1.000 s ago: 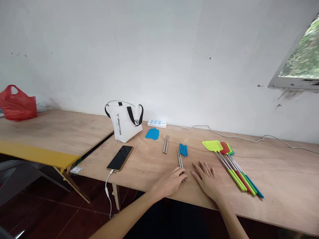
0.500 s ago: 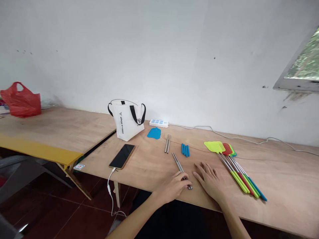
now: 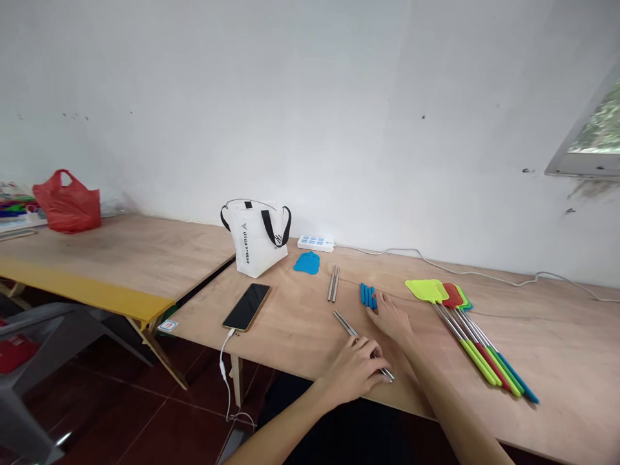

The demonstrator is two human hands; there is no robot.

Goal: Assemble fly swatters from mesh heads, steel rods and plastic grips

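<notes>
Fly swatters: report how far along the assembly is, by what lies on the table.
Done: several assembled fly swatters lie side by side at the right of the table. In hand: the left hand rests on a pair of metal rods near the front edge; the right hand touches the blue grips. Left: a second rod pair and a blue swatter head lie untouched farther back.

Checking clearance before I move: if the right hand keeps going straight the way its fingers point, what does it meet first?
The right hand would meet the blue handles first; its fingertips already seem to touch them.
</notes>
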